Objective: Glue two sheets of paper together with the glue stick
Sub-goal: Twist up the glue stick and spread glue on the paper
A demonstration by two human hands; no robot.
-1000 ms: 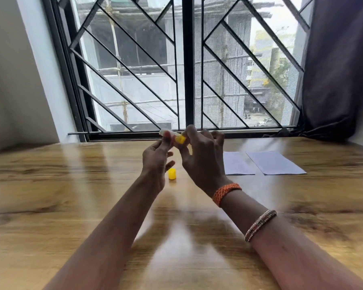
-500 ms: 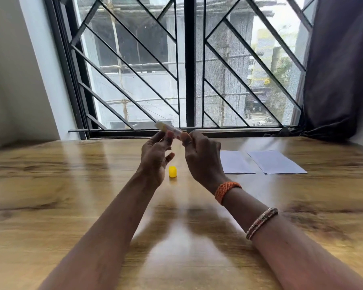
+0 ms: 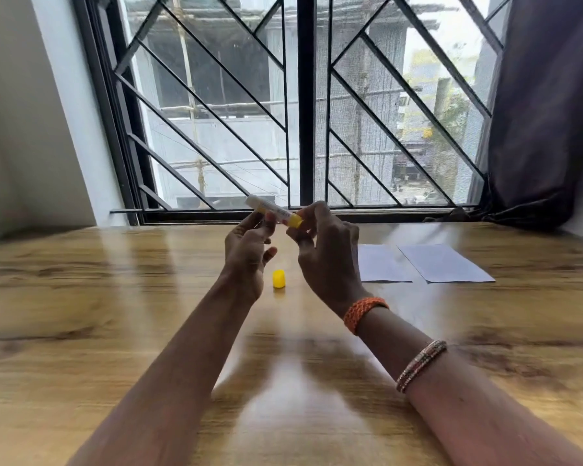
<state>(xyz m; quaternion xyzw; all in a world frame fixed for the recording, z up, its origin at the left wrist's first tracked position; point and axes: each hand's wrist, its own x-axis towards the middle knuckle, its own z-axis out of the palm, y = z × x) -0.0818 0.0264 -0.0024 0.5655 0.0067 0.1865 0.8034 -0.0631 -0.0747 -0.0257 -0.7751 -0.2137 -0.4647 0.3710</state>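
Note:
A white glue stick [image 3: 270,209] with a yellow base end is held up over the wooden table [image 3: 81,314], lying slanted with its white tip to the upper left. My left hand [image 3: 248,253] pinches its barrel. My right hand [image 3: 327,253] pinches the yellow end with thumb and fingers. The yellow cap [image 3: 278,279] stands on the table below, between my two wrists. Two white sheets of paper lie flat side by side to the right: the nearer sheet [image 3: 381,265] partly behind my right hand, the farther sheet [image 3: 445,264] beside it.
A barred window [image 3: 300,105] runs along the table's far edge. A dark curtain [image 3: 546,112] hangs at the right, bunched onto the sill. A white wall stands at the left.
Both hands have lifted and tilted the glue stick, so more of the white barrel shows to the upper left. My right fingers have shifted on the yellow end. Cap and papers have not moved.

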